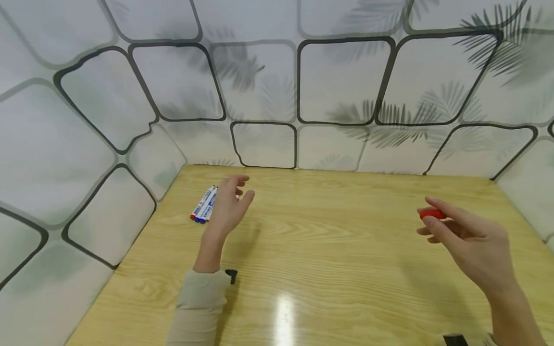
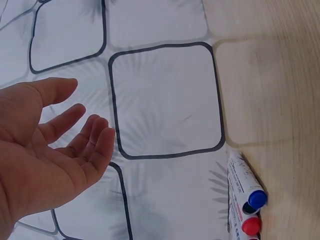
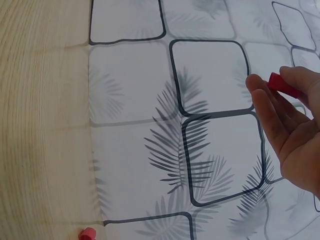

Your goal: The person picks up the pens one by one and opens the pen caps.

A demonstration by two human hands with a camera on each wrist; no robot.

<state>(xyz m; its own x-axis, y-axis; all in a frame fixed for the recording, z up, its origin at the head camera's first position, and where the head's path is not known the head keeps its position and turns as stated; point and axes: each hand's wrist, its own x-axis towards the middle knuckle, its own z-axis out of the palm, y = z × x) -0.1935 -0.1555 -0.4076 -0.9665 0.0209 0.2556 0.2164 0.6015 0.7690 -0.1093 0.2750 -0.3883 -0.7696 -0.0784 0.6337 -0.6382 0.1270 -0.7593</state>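
Note:
My right hand [image 1: 476, 240] pinches a small red cap [image 1: 432, 214] between thumb and fingertips, held above the right side of the table. The same cap [image 3: 283, 86] shows between the thumb and fingers in the right wrist view. Over the left part of the table, my left hand [image 1: 227, 204] is raised with loosely bent fingers and holds nothing. Just left of it lies a bunch of white markers [image 1: 205, 204] with red and blue ends, partly hidden by the hand. The left wrist view shows the markers [image 2: 242, 177] off to the lower right of the fingers.
Another small red piece [image 3: 87, 233] lies near the table edge in the right wrist view. The wooden table [image 1: 311, 254] meets patterned wall panels [image 1: 342, 81] at its back and left. A black strap end [image 1: 232, 276] sticks out by the left sleeve [image 1: 196, 302].

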